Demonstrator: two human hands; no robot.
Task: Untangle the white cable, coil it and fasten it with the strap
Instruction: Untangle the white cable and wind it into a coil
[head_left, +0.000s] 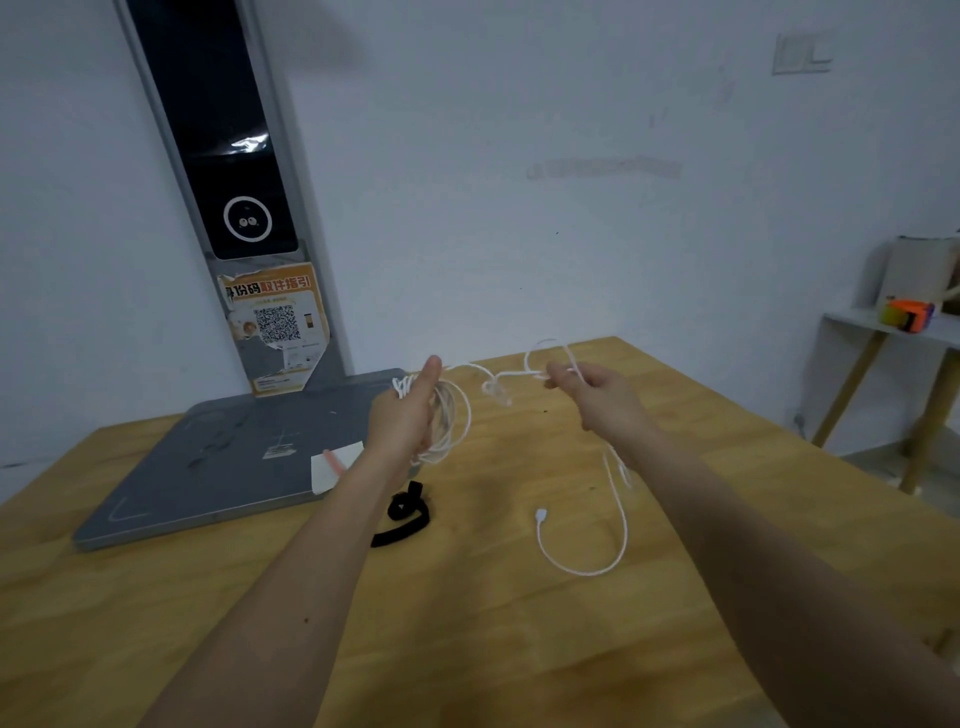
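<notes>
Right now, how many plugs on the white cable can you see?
1: a plug lying on the table, right of the black strap. The other end may be hidden in a hand.

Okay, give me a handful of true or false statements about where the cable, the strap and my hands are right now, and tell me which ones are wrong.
1. The left hand holds a bundle of loops of the white cable. True.
2. The black strap is already wrapped around the coil. False: it lies loose on the wooden table, below the left hand.
3. The right hand pinches a stretch of the cable. True.
4. The cable's free end with its connector is held in the right hand. False: it rests on the table, with a curve of slack trailing from the hand.
5. Both hands are raised above the table. True.
</notes>
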